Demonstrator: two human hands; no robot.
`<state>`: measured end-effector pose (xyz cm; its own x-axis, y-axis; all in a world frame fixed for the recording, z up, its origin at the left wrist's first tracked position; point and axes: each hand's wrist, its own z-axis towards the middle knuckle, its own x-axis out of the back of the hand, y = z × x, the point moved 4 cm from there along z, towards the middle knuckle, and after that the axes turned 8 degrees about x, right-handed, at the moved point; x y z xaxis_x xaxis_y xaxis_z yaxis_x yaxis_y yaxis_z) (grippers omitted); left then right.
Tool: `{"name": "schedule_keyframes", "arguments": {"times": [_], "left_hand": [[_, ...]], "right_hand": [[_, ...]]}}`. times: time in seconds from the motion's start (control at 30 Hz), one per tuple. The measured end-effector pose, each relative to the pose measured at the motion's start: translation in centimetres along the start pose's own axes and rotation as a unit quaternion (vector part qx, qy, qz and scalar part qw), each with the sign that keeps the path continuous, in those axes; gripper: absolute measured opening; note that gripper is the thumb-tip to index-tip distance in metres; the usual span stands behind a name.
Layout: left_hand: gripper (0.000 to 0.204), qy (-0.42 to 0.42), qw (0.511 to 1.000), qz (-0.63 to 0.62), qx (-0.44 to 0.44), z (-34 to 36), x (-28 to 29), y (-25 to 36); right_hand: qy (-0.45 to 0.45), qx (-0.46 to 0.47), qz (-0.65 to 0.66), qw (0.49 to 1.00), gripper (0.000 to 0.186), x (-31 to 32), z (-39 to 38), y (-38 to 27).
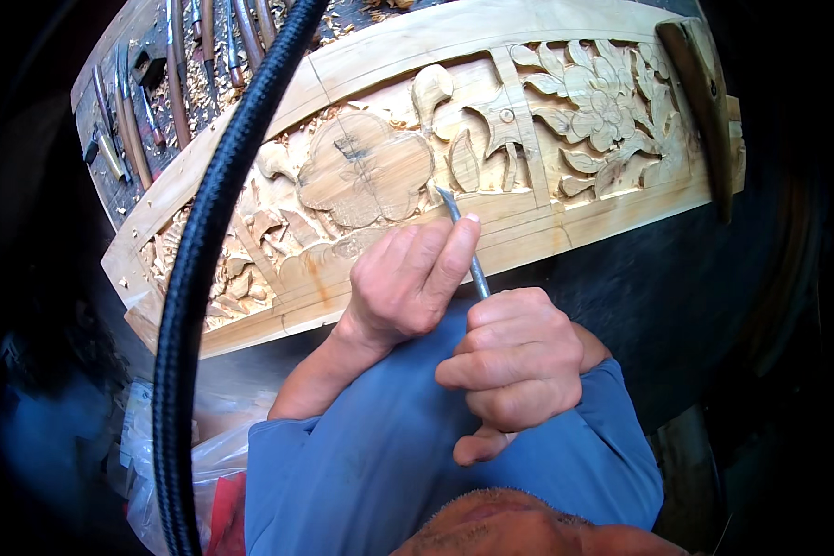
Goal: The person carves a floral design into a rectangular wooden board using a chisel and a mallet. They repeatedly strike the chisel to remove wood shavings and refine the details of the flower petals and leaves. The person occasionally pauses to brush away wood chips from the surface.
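A wood-carving chisel slants across the carved panel, its steel tip resting in the relief just right of a large uncarved flower shape. My left hand lies over the panel's near edge, its fingers closed against the chisel's shaft close to the tip. Behind it, my right hand wraps round the chisel's rear end, hiding the handle. Right of the tip are cut leaf shapes; further right, a finished-looking flower with petals and leaves stands out in relief.
Several carving tools lie among shavings on the bench at the far left. A dark wooden bar crosses the panel's right end. The black braided cable runs across the view at left. Clear plastic bag sits at lower left.
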<state>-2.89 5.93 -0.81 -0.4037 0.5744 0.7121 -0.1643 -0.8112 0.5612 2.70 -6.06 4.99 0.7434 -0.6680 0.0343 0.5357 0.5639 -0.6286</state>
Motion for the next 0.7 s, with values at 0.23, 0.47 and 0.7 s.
{"name": "schedule_keyframes", "arguments": {"times": [0.23,0.47,0.7], "left_hand": [[0.047,-0.009,0.999,-0.003,0.035,-0.1,-0.3,-0.3],[0.047,-0.005,0.999,0.001,0.032,0.0,-0.3,-0.3],[0.045,-0.001,0.998,-0.036,0.052,0.1,-0.1,-0.6]], "right_hand": [[0.021,0.003,-0.002,1.0,0.055,-0.4,0.2,1.1],[0.038,0.003,-0.007,0.999,0.055,-0.5,0.0,1.1],[0.037,-0.019,-0.028,0.999,0.053,-0.9,1.0,1.3]]}}
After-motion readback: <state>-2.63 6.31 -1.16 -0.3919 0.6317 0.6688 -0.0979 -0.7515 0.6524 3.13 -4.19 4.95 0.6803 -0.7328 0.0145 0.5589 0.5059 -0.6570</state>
